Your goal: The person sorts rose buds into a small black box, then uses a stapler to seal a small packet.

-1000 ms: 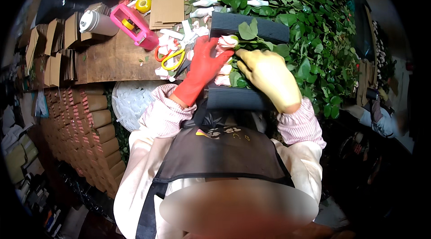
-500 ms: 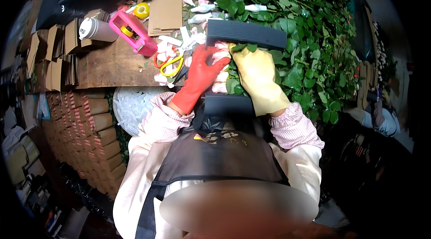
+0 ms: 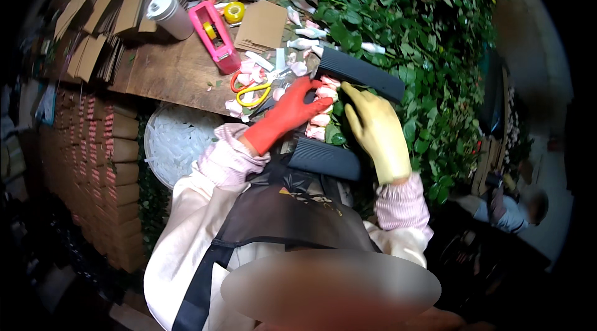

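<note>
**Gloved hands pressing on wrapped rosebuds between two black ribbed pads**

The left hand [image 3: 292,113], in a red glove, is lying mostly flat with fingers stretched toward 1 o'clock, fingertips touching the row of pink wrapped rosebuds [image 3: 320,116]; not closed around anything. The right hand [image 3: 373,129], in a yellow glove, is lying open, palm down, fingers pointing to 11 o'clock, resting just beside the buds on green leaves; whether it is gripping a stem under the palm, cannot tell. The buds are sitting between the upper black ribbed pad [image 3: 360,73] at 12 o'clock of the hands and the lower black ribbed pad [image 3: 323,158] at 6 o'clock, near the apron.

At 9 o'clock of the left hand, yellow-handled scissors [image 3: 255,91] are lying on the wooden worktop [image 3: 168,73] among loose petals. Further toward 10 o'clock: pink tape dispenser [image 3: 217,35], yellow tape roll [image 3: 234,12], cardboard sheet [image 3: 264,26], lidded cup [image 3: 168,13]. A mass of rose foliage [image 3: 435,32] is filling the 1 to 3 o'clock side. A white bucket [image 3: 177,141] is standing under the worktop edge.
</note>
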A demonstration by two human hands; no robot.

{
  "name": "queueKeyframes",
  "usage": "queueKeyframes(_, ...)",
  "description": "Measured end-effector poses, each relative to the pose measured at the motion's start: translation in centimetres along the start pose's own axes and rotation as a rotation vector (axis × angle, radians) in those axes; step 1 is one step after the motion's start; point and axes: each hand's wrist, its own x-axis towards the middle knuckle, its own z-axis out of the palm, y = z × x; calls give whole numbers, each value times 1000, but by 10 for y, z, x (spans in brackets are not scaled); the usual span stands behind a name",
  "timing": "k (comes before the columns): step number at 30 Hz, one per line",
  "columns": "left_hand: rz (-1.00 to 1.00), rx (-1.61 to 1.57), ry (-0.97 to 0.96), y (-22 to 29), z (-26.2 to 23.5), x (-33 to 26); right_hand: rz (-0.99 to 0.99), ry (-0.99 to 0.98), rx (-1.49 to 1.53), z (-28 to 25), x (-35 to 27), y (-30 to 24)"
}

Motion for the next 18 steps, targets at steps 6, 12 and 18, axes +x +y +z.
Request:
queueKeyframes(6,290,890,512,-33,-82,70,193,289,399,-3,-46,-29)
queueKeyframes(12,-286,1027,331,-57,-133,154,117,283,300,5,-36,-57)
queueKeyframes(18,-231,745,370,-15,-160,134,292,265,377,8,-54,-40)
